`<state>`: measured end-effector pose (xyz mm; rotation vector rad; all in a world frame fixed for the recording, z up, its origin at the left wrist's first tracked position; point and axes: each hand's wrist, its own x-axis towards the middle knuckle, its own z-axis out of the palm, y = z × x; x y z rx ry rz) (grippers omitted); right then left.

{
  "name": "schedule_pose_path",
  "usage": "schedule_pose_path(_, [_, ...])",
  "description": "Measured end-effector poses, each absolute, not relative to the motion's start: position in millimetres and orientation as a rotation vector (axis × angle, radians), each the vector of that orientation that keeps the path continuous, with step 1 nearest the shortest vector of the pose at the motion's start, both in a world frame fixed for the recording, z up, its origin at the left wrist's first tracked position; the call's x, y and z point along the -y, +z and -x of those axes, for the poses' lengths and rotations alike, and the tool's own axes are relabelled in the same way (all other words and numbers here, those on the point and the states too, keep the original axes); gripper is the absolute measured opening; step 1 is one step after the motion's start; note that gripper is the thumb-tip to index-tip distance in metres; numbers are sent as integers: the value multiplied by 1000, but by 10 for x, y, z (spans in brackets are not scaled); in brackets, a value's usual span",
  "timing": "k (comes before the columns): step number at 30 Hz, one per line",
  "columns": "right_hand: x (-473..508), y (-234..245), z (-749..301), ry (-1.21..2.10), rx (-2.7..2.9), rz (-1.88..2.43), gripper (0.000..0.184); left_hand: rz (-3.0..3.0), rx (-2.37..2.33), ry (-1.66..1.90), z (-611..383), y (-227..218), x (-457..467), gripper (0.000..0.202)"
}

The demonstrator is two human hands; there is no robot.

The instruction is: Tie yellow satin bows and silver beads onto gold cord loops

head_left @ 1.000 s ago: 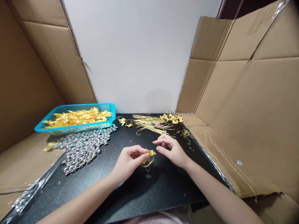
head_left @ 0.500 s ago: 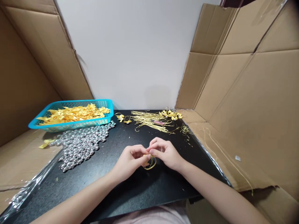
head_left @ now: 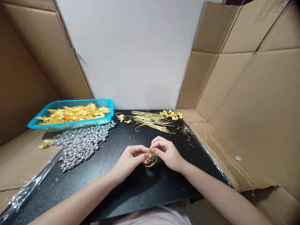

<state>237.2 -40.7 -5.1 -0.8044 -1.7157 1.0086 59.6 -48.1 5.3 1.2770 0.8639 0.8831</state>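
Note:
Over the black table's near half, my left hand [head_left: 132, 159] and my right hand [head_left: 167, 153] meet fingertip to fingertip. Both are closed in a pinch on a gold cord [head_left: 153, 163], whose loops hang below the fingers. A bit of yellow shows at my left fingertips, mostly covered by them. Beyond my hands lies a loose bundle of straight gold cord lengths [head_left: 146, 119]. A small pink tool [head_left: 159, 122] rests on that bundle, its kind too small to tell.
At the left, a blue basket [head_left: 34, 124] holds yellow ribbon bows [head_left: 77, 113]. Silver beads [head_left: 82, 143] spread before it. Finished-looking bow loops [head_left: 174, 115] are piled at the back right, with two more bow loops [head_left: 123, 118] left of the cords. Cardboard walls [head_left: 257, 93] flank the table [head_left: 98, 181].
The yellow bit at my left fingertips shows less now, and the cord loops hang slightly differently. My fingertips have shifted a little; both hands keep their pinch.

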Motion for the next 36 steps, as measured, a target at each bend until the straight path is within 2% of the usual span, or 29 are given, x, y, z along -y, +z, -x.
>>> schedule_pose_path(7, [413,-51,-2367,963,1744,792,16,-1343,-892,921,-590,-4,475,18])
schedule_pose_path(15, [389,-99,-2332,1199,1481,791,18,-1383,-939,918,-600,3,474,20])
schedule_pose_path(24, [368,-130,-2333,1172,1544,787,13,-1452,-965,946,-592,-45,449,21])
schedule_pose_path(36, [393,-139,-2324,1101,1600,814,21,-1298,-964,932,-582,16,451,17])
